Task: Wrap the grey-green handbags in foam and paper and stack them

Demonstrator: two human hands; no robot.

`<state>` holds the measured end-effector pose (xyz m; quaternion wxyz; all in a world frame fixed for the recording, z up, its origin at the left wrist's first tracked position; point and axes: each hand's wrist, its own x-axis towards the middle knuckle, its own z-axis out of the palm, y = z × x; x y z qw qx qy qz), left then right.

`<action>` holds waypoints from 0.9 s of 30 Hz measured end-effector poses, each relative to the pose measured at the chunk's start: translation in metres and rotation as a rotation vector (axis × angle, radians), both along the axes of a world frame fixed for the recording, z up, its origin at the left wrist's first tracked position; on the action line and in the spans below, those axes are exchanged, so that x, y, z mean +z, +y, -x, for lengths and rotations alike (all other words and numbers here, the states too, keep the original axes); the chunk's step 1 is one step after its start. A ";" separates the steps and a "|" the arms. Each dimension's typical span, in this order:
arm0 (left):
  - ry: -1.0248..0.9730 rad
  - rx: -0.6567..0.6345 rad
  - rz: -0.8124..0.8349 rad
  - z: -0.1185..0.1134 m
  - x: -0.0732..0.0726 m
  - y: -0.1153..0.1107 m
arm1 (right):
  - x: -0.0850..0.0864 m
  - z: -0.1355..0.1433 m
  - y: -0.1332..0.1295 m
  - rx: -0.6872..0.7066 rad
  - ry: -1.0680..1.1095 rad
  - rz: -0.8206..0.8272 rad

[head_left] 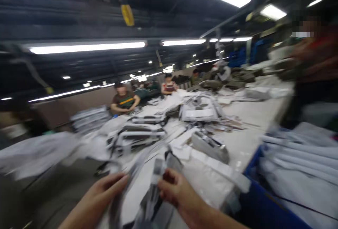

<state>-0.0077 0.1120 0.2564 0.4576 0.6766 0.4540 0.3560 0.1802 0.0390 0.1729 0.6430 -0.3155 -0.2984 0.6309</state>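
At the bottom middle, my left hand [107,190] has its thumb and fingers closed on the edge of a grey fabric piece [139,162]. My right hand [175,188] pinches a grey strap [157,172] just to the right of it. Dark and grey folds of material hang below the strap between the two hands. Motion blur hides their finer detail. A white padded piece lies under and beyond both hands.
A long white table [253,116] bears stacked grey-and-white pieces [199,111]. At the lower right stands a blue bin [264,197] with white pieces. Dark fabric [66,186] lies lower left. One person [317,56] stands at the right; several others sit farther back.
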 end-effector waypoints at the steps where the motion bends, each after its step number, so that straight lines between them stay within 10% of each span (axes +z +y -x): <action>1: 0.070 -0.012 0.053 0.013 0.005 -0.010 | 0.007 0.005 -0.001 0.022 0.036 0.015; 20: -0.081 -0.021 0.010 0.014 0.008 -0.026 | 0.025 0.051 0.008 0.094 0.228 0.024; 27: 0.007 -0.219 0.103 0.011 0.021 -0.037 | 0.026 0.033 0.001 0.116 -0.047 -0.070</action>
